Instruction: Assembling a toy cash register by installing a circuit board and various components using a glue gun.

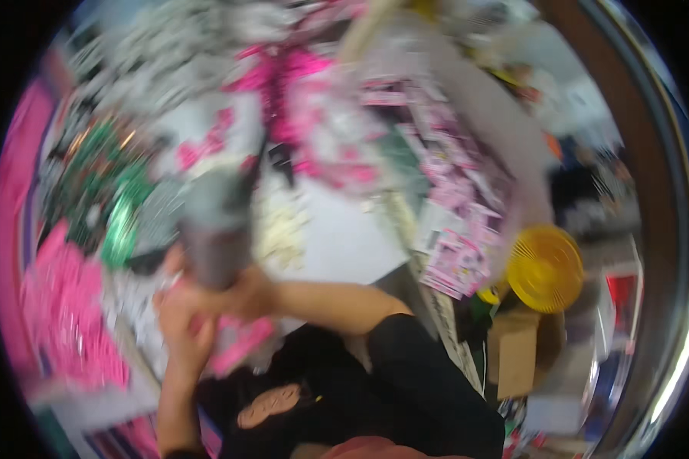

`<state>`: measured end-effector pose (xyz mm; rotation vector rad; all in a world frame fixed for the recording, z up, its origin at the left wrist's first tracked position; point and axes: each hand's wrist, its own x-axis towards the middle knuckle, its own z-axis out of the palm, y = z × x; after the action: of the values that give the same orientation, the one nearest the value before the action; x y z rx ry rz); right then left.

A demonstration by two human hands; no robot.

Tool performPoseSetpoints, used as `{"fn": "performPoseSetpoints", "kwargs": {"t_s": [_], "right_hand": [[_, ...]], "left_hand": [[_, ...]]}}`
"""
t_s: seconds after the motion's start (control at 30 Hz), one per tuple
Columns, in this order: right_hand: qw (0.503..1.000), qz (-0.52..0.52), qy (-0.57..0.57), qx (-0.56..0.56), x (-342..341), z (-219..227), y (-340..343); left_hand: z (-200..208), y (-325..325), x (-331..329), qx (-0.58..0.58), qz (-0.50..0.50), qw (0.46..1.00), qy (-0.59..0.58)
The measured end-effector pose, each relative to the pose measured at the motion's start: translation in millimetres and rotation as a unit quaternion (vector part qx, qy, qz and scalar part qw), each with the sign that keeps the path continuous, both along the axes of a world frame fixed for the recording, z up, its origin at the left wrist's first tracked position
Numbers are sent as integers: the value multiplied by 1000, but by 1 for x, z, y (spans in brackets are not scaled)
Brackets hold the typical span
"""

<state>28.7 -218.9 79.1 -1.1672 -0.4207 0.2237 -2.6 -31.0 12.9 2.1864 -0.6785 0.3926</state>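
Both my hands are raised together over the near left of the work table, blurred by motion. Between them stands a dark grey bottle-like cylinder [217, 249] with a paler, rounded grey-green top; blur hides its exact kind. My right hand [249, 294] is closed about its lower right side. My left hand [185, 310] is closed at its lower left, close against the right. Just below the hands lies a bright pink strip [241, 344]. Small cream pieces [283, 233] are spread on the white table top [348, 237] to the right of the cylinder.
Pink pieces in clear plastic [73, 314] lie at left, green shiny bundles [126, 206] behind them. Grey-white pieces [157, 61] are heaped at the far left. Pink printed cards [455, 264] fill the right side. A yellow basket [545, 268] stands beyond, above a cardboard box [517, 359].
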Motion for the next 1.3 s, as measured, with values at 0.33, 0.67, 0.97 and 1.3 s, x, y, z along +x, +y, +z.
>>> {"fn": "performPoseSetpoints", "kwargs": {"t_s": [0.33, 0.67, 0.97, 1.3], "right_hand": [[995, -75, -73, -2, 3, -23, -14], [998, -19, -59, 24, -18, -59, -11], [998, 4, -49, -44, -27, -60, -6], [982, 25, -146, -118, -26, -81, -3]], "left_hand": [[3, 17, -11, 116, -17, 993, 32], [-12, 2, -29, 195, -103, 975, -41], [-18, 1, -29, 183, -79, 978, -66], [-15, 9, -24, 205, -145, 965, -74]]}}
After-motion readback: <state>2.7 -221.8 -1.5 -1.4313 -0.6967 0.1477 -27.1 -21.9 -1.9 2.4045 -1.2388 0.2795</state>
